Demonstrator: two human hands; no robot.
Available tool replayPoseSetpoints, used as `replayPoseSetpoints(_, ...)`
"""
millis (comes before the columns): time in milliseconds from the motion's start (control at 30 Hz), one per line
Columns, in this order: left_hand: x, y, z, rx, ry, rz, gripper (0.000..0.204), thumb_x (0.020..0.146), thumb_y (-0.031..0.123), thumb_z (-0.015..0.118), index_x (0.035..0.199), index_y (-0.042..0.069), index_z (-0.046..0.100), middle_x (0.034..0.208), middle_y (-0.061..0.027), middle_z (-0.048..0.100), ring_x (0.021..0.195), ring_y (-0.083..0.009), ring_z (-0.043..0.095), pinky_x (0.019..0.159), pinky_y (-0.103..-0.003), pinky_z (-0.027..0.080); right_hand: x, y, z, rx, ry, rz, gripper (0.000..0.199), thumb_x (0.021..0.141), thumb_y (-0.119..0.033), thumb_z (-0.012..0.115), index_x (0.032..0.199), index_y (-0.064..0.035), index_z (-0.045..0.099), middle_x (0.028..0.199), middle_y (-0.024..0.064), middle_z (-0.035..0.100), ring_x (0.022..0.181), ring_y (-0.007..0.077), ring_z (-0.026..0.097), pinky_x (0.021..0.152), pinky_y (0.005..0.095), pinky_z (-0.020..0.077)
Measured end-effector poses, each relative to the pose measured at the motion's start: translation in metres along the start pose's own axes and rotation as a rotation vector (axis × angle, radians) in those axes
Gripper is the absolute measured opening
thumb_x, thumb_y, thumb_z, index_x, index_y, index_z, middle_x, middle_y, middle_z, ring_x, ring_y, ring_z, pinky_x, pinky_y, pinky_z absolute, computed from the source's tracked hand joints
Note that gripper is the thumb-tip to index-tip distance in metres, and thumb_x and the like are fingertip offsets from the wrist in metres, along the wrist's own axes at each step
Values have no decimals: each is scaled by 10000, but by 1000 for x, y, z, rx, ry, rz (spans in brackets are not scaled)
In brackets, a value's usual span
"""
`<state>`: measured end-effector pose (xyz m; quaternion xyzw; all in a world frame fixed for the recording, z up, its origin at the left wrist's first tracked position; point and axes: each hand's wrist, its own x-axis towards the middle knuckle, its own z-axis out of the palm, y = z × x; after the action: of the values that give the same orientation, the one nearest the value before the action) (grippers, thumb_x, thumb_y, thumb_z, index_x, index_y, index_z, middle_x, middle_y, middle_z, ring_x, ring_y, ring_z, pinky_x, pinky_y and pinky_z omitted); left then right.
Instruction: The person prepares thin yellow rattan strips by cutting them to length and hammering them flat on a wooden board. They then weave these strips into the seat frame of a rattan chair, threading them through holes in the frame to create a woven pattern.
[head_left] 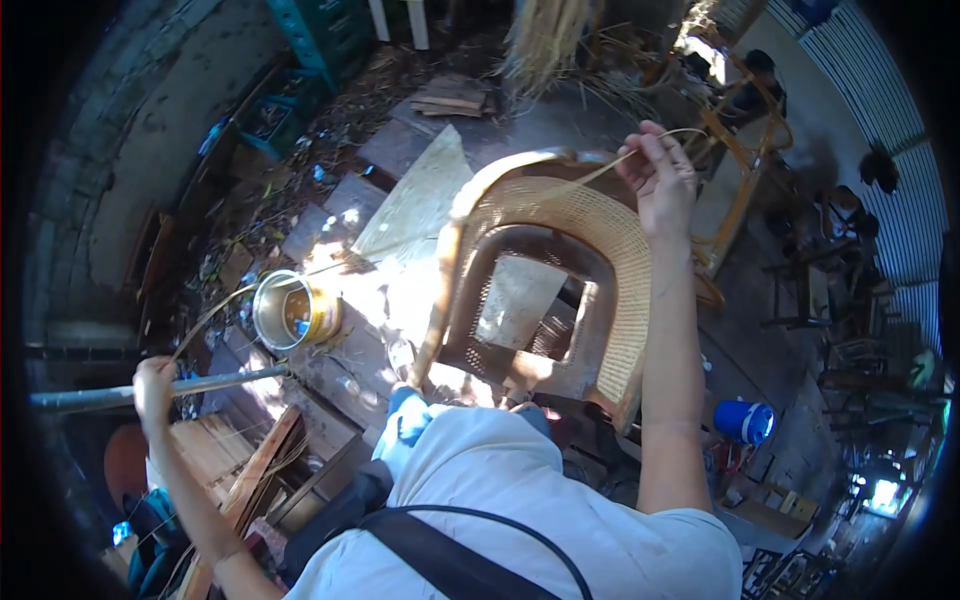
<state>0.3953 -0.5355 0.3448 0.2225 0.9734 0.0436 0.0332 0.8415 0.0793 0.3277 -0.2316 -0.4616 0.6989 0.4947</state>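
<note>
One thin pale cane strand [590,178] runs slantwise across the top of the woven tan cane chair back [560,215]; our right hand [660,175] pinches its upper end, our left hand [153,388], well left of the chair, curls around another strand.

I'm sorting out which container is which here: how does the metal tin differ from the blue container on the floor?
The metal tin is shiny silver and gold; the blue container is plain blue with a pale end. The tin sits at the person's left, open mouth showing, in sunlight; the blue container lies at the right, in shade, its mouth not visible. Both are round, and neither hand touches them.
</note>
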Motion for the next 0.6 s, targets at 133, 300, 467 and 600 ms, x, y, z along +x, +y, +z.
replayPoseSetpoints(133,15,119,42,-361,-88,186,366,823,144,624,1155,-9,633,1034,-185,688,947,-224,673,839,-298,508,-55,59,116,-258,-123,182,141,883,-110,647,993,-22,656,778,48,671,670,138,673,601,245,571)
replayPoseSetpoints(300,49,265,68,-1152,-413,646,387,926,243,610,1204,-26,591,1071,-157,674,987,-187,633,844,-301,504,-98,140,233,-212,-159,334,113,893,-105,634,926,0,659,777,59,672,694,106,657,607,230,562)
replayPoseSetpoints(467,78,254,66,-1220,-528,491,212,915,96,619,1087,-23,651,763,-6,639,606,-32,540,528,-178,428,-85,183,296,-185,-174,330,144,887,-113,640,914,28,643,789,71,657,706,130,653,609,243,550)
replayPoseSetpoints(600,130,190,47,-1005,-806,464,170,910,158,606,944,4,669,683,24,580,562,-25,475,498,-195,386,-37,208,278,-67,4,292,170,887,-126,634,941,34,619,802,111,654,684,173,651,623,294,562)
